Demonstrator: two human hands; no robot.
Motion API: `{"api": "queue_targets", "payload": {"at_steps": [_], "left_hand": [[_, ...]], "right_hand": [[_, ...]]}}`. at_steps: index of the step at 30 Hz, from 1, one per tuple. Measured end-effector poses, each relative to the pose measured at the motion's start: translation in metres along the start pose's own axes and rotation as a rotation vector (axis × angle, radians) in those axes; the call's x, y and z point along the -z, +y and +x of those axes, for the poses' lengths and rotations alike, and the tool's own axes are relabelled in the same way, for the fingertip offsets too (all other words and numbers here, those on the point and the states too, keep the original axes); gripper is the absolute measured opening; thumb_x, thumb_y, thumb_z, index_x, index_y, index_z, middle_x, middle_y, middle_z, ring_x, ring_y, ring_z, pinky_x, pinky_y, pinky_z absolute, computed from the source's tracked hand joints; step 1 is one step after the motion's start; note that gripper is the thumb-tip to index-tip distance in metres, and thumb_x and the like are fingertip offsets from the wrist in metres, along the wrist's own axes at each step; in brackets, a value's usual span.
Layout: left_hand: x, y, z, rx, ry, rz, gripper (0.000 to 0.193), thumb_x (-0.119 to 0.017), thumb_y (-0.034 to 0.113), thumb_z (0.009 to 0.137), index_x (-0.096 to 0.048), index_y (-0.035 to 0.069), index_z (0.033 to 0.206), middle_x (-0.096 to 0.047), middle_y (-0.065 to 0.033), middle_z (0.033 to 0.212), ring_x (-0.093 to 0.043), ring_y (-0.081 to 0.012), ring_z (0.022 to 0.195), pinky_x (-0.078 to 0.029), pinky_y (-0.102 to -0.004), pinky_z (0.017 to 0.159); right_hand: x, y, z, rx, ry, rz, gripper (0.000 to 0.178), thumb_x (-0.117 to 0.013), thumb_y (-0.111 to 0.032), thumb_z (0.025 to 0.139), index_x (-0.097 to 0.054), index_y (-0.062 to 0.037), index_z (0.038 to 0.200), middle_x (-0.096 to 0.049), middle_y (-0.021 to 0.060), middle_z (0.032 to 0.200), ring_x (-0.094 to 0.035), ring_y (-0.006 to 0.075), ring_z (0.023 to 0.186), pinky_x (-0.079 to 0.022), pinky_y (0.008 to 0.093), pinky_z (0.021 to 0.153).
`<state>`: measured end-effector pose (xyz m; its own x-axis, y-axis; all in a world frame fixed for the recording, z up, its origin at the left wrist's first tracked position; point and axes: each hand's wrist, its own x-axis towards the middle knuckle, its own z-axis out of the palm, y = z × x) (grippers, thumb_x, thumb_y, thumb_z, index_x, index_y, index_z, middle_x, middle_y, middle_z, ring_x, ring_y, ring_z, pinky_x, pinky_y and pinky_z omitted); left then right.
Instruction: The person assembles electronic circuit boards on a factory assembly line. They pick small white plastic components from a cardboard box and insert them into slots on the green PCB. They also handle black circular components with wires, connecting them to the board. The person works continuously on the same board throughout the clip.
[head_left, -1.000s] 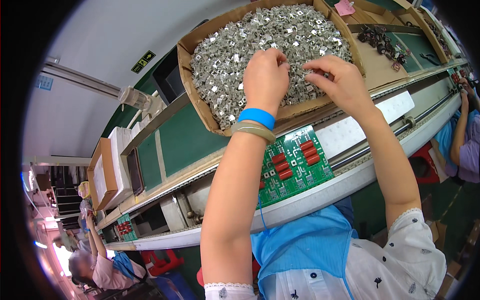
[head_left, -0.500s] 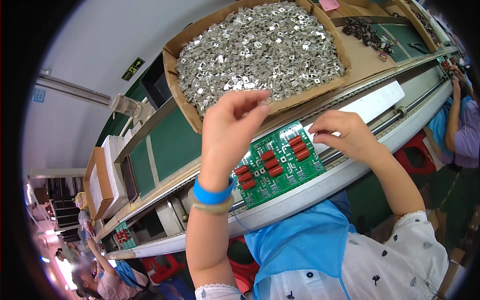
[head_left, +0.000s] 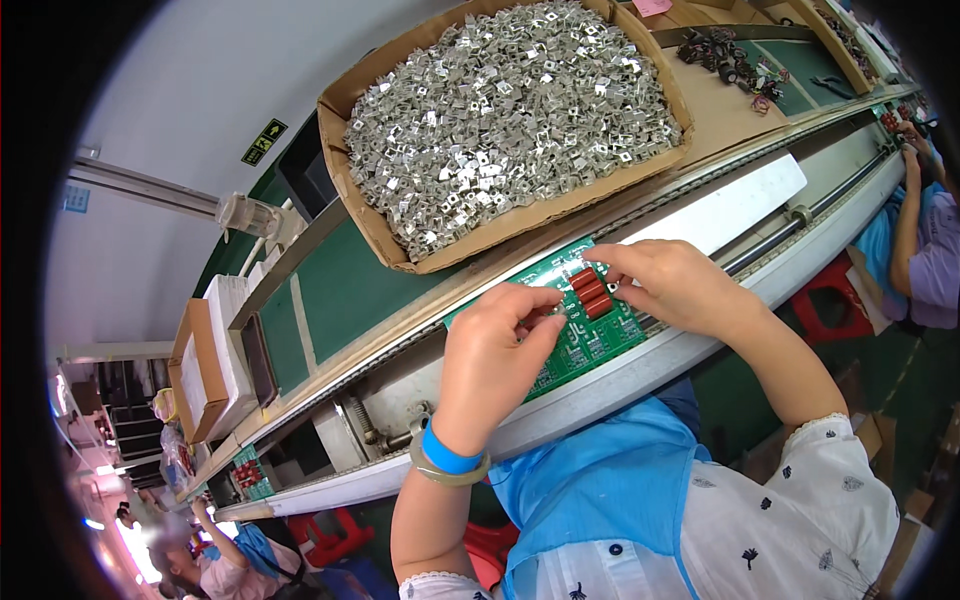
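A green circuit board [head_left: 590,352] lies on the conveyor rails in front of me, with red block-shaped components [head_left: 590,293] standing on it. My left hand [head_left: 500,338] is over the board's left part, its thumb and fingers pinched close to the surface. Whatever it holds is hidden. At the board's right side is my right hand [head_left: 685,287], its forefinger reaching over the upper edge beside the red components. A small silvery metal piece [head_left: 613,289] shows at its thumb tip. Beyond the board, a cardboard box [head_left: 350,182] is heaped with small bent metal pieces [head_left: 510,110].
A long white strip [head_left: 745,205] and a metal rod [head_left: 835,203] run along the line to the right. Dark wired parts [head_left: 720,58] lie at the back right. Co-workers sit at both ends; another board [head_left: 250,472] is at the left.
My left hand has come down from the box edge to the board. My right hand has moved left, onto the board's right edge. The view has shifted slightly.
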<state>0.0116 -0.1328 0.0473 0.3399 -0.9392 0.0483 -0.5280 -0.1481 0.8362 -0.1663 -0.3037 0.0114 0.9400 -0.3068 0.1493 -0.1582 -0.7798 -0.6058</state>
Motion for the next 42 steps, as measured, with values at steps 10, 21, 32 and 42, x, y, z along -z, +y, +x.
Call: {"api": "queue_targets", "payload": {"at_steps": [10,21,32,42], "left_hand": [[-0.026,-0.006,0.007,-0.199,0.038,0.474,0.015,-0.076,0.007,0.077,-0.077,0.008,0.092,-0.074,-0.0067,0.087,-0.065,-0.0279,0.086,-0.045,-0.0409,0.077],[-0.030,-0.006,0.009,-0.194,0.004,0.564,0.014,-0.075,0.007,0.076,-0.076,0.009,0.089,-0.074,-0.0054,0.085,-0.064,-0.0275,0.085,-0.042,-0.0417,0.077],[-0.031,-0.007,0.005,-0.193,0.047,0.559,0.017,-0.076,0.008,0.074,-0.076,0.009,0.091,-0.073,-0.0068,0.087,-0.063,-0.0295,0.085,-0.042,-0.0420,0.078],[0.031,-0.016,-0.056,-0.045,0.674,0.079,0.011,-0.072,-0.002,0.086,-0.073,0.000,0.097,-0.070,-0.0092,0.092,-0.062,-0.0200,0.085,-0.049,-0.0308,0.080]], "right_hand": [[-0.002,0.013,-0.007,-0.073,0.111,0.183,0.063,-0.078,-0.012,0.081,-0.055,-0.0116,0.139,-0.068,0.0087,0.109,-0.067,0.0242,0.084,-0.055,0.0366,0.075],[-0.007,0.020,-0.009,-0.038,0.163,0.194,0.060,-0.077,-0.013,0.083,-0.056,-0.0096,0.139,-0.069,0.0066,0.108,-0.066,0.0217,0.081,-0.055,0.0355,0.075],[-0.006,0.017,-0.009,-0.096,0.228,0.264,0.054,-0.077,-0.016,0.084,-0.059,-0.0051,0.134,-0.071,0.0107,0.105,-0.065,0.0231,0.081,-0.054,0.0353,0.076],[-0.057,-0.077,0.004,0.450,0.291,-0.089,0.020,-0.070,-0.013,0.079,-0.070,-0.0046,0.097,-0.069,0.0079,0.097,-0.064,0.0230,0.085,-0.051,0.0360,0.075]]}}
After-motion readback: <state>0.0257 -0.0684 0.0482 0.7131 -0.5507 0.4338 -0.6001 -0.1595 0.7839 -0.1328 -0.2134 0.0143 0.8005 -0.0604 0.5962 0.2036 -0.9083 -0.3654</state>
